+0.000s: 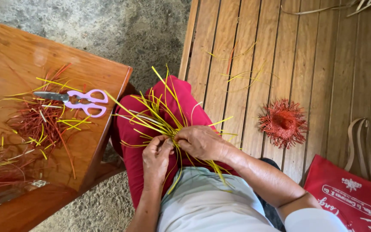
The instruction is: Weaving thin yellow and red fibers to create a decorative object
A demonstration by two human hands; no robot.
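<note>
Head view: both hands, left hand [157, 154] and right hand [200, 141], fingers clamped on yellow strips [159, 118].

Wooden slat bench [305, 56], concrete floor [121, 25], wooden table [18, 56]

Probably a home craft spot on a porch: a slatted wooden bench [305, 56] over rough concrete ground [121, 25], a small wooden worktop [18, 56] strewn with red and yellow strips [44, 124], scissors [76, 99] nearby.
</note>
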